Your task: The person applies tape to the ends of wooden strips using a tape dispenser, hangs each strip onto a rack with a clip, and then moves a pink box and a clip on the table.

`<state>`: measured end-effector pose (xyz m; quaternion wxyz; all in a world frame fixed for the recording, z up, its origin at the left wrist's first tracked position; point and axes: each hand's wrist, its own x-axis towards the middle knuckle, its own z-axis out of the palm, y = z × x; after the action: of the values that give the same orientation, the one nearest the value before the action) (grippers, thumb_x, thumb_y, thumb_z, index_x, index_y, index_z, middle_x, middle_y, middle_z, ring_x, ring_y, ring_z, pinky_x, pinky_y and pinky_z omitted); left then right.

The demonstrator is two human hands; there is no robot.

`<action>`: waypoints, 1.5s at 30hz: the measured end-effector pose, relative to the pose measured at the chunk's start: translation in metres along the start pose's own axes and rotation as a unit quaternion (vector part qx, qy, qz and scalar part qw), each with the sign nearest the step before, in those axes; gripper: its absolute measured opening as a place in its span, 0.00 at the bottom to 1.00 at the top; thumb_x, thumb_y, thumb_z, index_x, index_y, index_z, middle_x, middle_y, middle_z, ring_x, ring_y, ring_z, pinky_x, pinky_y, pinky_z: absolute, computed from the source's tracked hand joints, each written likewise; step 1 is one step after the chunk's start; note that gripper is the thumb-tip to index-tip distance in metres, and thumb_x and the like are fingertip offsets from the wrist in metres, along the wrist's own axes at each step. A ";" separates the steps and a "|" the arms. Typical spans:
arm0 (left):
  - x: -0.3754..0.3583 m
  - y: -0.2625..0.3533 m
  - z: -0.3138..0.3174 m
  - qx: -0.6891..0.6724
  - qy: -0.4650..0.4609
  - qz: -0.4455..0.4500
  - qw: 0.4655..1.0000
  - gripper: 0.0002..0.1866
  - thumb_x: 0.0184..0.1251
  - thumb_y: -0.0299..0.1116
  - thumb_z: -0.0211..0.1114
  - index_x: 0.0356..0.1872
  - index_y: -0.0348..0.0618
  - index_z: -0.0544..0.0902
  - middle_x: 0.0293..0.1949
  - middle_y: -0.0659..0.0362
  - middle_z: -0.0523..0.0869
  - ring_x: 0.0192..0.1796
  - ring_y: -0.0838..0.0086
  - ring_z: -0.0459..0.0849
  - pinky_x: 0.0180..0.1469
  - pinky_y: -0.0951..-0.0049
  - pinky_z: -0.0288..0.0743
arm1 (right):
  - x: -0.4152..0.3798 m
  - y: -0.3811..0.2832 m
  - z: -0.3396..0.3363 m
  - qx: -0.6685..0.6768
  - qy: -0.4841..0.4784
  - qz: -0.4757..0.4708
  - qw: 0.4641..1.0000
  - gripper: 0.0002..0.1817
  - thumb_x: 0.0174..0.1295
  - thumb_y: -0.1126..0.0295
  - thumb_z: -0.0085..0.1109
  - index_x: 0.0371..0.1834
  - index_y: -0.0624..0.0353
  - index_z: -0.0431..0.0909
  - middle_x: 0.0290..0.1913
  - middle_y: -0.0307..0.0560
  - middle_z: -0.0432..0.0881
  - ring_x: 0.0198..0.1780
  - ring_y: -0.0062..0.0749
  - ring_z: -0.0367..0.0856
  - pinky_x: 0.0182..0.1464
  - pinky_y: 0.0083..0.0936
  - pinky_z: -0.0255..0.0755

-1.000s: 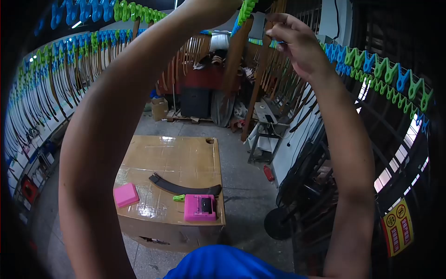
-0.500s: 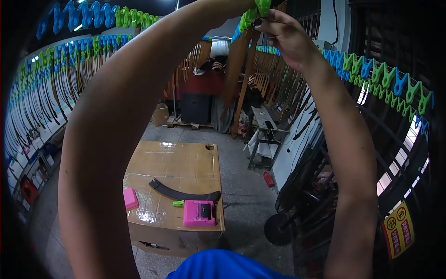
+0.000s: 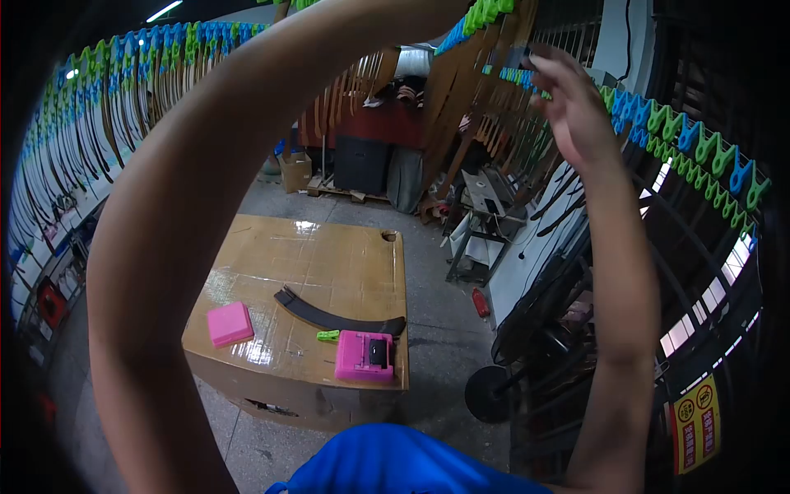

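My right hand [image 3: 572, 111] is raised at the upper right, fingers apart and slightly curled, with nothing visible in them. Just left of it, brown strips [image 3: 461, 86] hang from a row of green clips [image 3: 487, 13]. My left forearm [image 3: 239, 90] reaches up across the view to the top edge; the left hand is cut off there. Below, on a cardboard box [image 3: 329, 247], lie a dark curved stack of strips [image 3: 333, 317], a small green clip [image 3: 328, 336], a pink case with a black piece on it [image 3: 350, 358] and a pink block [image 3: 229, 323].
Rows of blue and green clips [image 3: 695, 140] run along both sides, with many strips hanging at the left. A pedestal fan [image 3: 535, 329] stands at the right, near a small metal bench [image 3: 485, 193]. A red object [image 3: 480, 302] lies on the floor.
My right hand has come away from the green clip and strips, moving right and down, and its fingers have opened. The left hand has gone further up out of view. The camera has shifted.
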<state>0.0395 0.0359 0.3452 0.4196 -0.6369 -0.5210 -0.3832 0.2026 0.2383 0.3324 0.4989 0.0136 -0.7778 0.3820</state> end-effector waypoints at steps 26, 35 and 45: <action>-0.645 -0.159 -0.152 0.289 -0.144 -0.562 0.761 0.26 0.79 0.46 0.61 0.72 0.50 0.79 0.63 0.43 0.83 0.66 0.42 0.78 0.72 0.46 0.68 | -0.499 0.167 0.175 0.168 0.044 0.383 0.907 0.28 0.85 0.64 0.43 0.83 0.62 0.57 0.77 0.49 0.69 0.78 0.33 0.66 0.80 0.31 0.56; -0.612 -0.174 -0.164 0.264 -0.155 -0.607 0.734 0.26 0.80 0.45 0.61 0.73 0.49 0.80 0.61 0.41 0.84 0.63 0.43 0.80 0.69 0.48 0.72 | -0.521 0.159 0.158 0.098 -0.033 0.371 0.923 0.30 0.84 0.64 0.47 0.83 0.64 0.53 0.77 0.53 0.66 0.76 0.35 0.65 0.77 0.33 0.59; -0.639 -0.177 -0.178 0.320 -0.175 -0.616 0.699 0.26 0.84 0.49 0.54 0.76 0.52 0.77 0.64 0.39 0.83 0.65 0.40 0.80 0.70 0.44 0.72 | -0.493 0.161 0.148 0.060 -0.091 0.327 0.939 0.32 0.82 0.62 0.55 0.80 0.66 0.55 0.73 0.56 0.68 0.73 0.38 0.69 0.74 0.36 0.65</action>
<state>-0.2486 -0.3304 -0.1586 0.1699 -0.0571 -0.9520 -0.2482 0.2716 0.0849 -0.1804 0.2712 -0.1768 -0.7570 0.5675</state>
